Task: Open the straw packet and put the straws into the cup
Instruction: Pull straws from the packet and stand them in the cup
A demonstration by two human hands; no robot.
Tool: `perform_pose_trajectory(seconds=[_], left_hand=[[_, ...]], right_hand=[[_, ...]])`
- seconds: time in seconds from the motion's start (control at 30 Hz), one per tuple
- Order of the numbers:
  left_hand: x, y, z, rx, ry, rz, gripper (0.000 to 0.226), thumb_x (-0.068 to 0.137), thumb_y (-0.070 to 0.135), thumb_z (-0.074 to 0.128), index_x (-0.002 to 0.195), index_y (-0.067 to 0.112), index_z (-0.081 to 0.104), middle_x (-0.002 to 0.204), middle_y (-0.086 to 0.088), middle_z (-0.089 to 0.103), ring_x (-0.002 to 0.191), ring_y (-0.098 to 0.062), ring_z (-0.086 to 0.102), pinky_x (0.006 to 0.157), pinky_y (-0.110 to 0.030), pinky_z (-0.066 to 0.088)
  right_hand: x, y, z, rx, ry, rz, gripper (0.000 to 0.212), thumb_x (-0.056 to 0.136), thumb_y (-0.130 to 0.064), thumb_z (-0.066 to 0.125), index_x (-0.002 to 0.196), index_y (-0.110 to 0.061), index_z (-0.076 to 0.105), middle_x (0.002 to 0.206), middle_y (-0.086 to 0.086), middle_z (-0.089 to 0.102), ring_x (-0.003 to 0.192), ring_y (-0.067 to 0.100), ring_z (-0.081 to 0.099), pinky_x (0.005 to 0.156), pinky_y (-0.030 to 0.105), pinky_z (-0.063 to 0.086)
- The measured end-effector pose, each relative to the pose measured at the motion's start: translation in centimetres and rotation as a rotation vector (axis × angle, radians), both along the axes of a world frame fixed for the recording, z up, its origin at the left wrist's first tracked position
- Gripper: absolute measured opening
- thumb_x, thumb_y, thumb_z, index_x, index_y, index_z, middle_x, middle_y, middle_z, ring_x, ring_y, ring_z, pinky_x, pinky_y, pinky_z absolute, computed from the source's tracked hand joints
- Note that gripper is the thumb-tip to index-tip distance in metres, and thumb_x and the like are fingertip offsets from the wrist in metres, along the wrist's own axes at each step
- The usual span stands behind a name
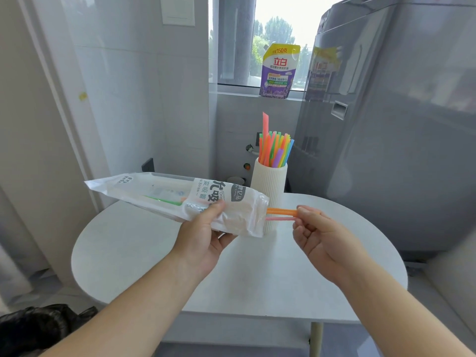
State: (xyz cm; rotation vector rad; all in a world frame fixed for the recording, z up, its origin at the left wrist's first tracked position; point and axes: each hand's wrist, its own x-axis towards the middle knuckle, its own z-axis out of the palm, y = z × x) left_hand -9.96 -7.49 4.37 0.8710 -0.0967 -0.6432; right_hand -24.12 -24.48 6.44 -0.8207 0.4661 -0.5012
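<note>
My left hand (203, 233) grips the white plastic straw packet (164, 197) near its open right end, holding it level above the table. A few orange and pink straws (280, 213) stick out of that opening, and my right hand (316, 235) pinches their tips with its fingertips. Just behind the packet's mouth a ribbed white cup (269, 186) stands on the table, holding several coloured straws (275, 148) upright. A green straw and others show faintly through the packet.
The round white table (154, 253) sits close to a grey washing machine (386, 124) on the right. A purple detergent pouch (279, 70) stands on the window sill behind. A black bag (38, 325) lies at the lower left on the floor.
</note>
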Motion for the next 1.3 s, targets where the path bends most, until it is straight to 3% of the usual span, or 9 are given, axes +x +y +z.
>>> perform_pose_trajectory(seconds=[0.23,0.37,0.5,0.67,0.9,1.07,1.3], left_hand=[[-0.6,-0.3,0.1,0.002,0.019,-0.003,0.034,0.096,0.009,0.067,0.130,0.009,0.067,0.108,-0.011,0.079,0.080,-0.020,0.079,0.059,-0.032,0.063],[-1.0,-0.5,0.2,-0.008,0.031,-0.005,0.038,0.096,0.009,0.067,0.135,0.007,0.064,0.113,-0.013,0.078,0.080,-0.020,0.079,0.059,-0.031,0.063],[-1.4,-0.7,0.2,-0.022,0.048,-0.009,0.037,0.097,0.008,0.066,0.134,0.005,0.063,0.099,-0.011,0.080,0.075,-0.019,0.079,0.056,-0.030,0.062],[-1.3,-0.7,0.2,-0.032,0.065,-0.008,0.035,0.097,0.008,0.066,0.132,0.005,0.064,0.101,-0.011,0.079,0.076,-0.019,0.079,0.058,-0.031,0.063],[-0.3,-0.3,0.3,-0.059,0.131,0.018,0.019,0.097,0.008,0.065,0.117,0.005,0.067,0.086,-0.008,0.081,0.074,-0.020,0.079,0.056,-0.030,0.063],[1.5,0.5,-0.2,-0.063,0.179,0.090,0.021,0.099,0.009,0.064,0.118,0.002,0.067,0.087,-0.009,0.081,0.076,-0.021,0.080,0.062,-0.033,0.066],[2.4,0.9,-0.5,-0.104,0.199,0.152,0.025,0.098,0.008,0.065,0.123,0.006,0.066,0.095,-0.008,0.081,0.081,-0.021,0.080,0.070,-0.037,0.067]], right_hand=[[0.2,1.0,0.1,0.053,-0.047,-0.035,0.011,0.086,-0.011,0.074,0.095,-0.006,0.069,0.071,0.004,0.071,0.061,0.011,0.069,0.058,0.020,0.057],[0.9,2.6,-0.4,-0.029,-0.043,0.008,0.020,0.084,-0.014,0.073,0.101,-0.004,0.071,0.080,0.002,0.075,0.065,0.009,0.070,0.063,0.020,0.057],[1.5,3.3,-0.3,-0.109,-0.012,-0.058,0.015,0.091,-0.018,0.070,0.095,-0.005,0.076,0.077,0.002,0.075,0.061,0.008,0.066,0.061,0.020,0.056],[2.0,3.5,-0.3,-0.139,0.003,-0.103,0.022,0.092,-0.023,0.069,0.097,-0.002,0.074,0.076,0.005,0.074,0.063,0.011,0.067,0.062,0.021,0.057],[1.4,1.1,1.5,-0.292,-0.013,-0.157,0.024,0.097,-0.021,0.063,0.092,0.001,0.071,0.078,0.010,0.077,0.076,0.018,0.076,0.069,0.025,0.060],[0.6,-1.0,3.7,-0.418,-0.027,-0.267,0.022,0.098,-0.018,0.063,0.088,0.001,0.069,0.071,0.006,0.077,0.073,0.019,0.077,0.069,0.025,0.060],[-1.2,-2.4,8.6,-0.750,-0.045,-0.493,0.014,0.095,-0.019,0.069,0.087,-0.008,0.073,0.070,-0.003,0.076,0.075,0.017,0.077,0.073,0.028,0.062]])
